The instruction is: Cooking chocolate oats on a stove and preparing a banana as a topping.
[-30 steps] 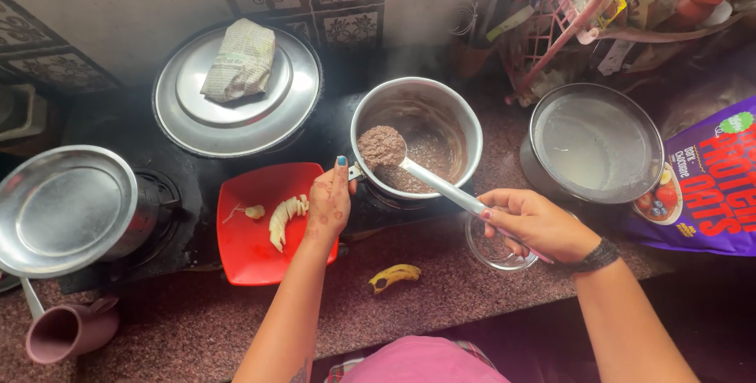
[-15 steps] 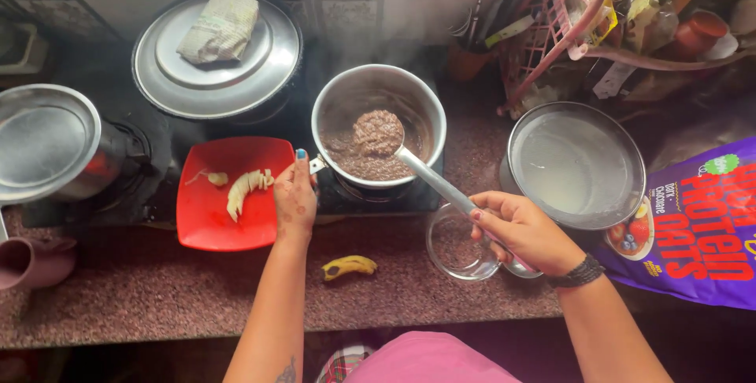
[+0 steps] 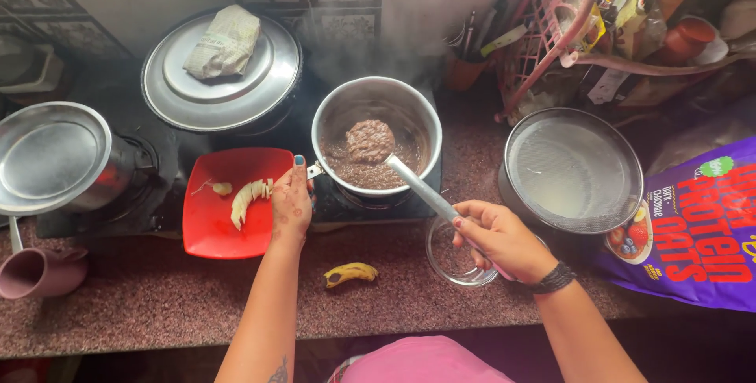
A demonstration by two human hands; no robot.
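Observation:
A steel pot (image 3: 417, 119) of brown porridge steams on the stove. My right hand (image 3: 496, 235) grips a steel ladle (image 3: 409, 182) whose bowl, heaped with porridge, hovers over the pot. My left hand (image 3: 291, 198) rests at the pot's small handle, beside a red plate (image 3: 216, 229) with sliced banana (image 3: 248, 196). A small clear glass bowl (image 3: 449, 261) sits on the counter under my right hand.
A banana peel piece (image 3: 350, 273) lies on the speckled counter. A lidded pan (image 3: 571, 170) stands to the right, a purple oats bag (image 3: 701, 233) beyond it. Left are a large steel lid with a wrapped packet (image 3: 224, 40), another lidded pot (image 3: 51, 155) and a pink mug (image 3: 35, 271).
The ladle of porridge stays lifted over the pot while my view shifted. Both hands keep their places.

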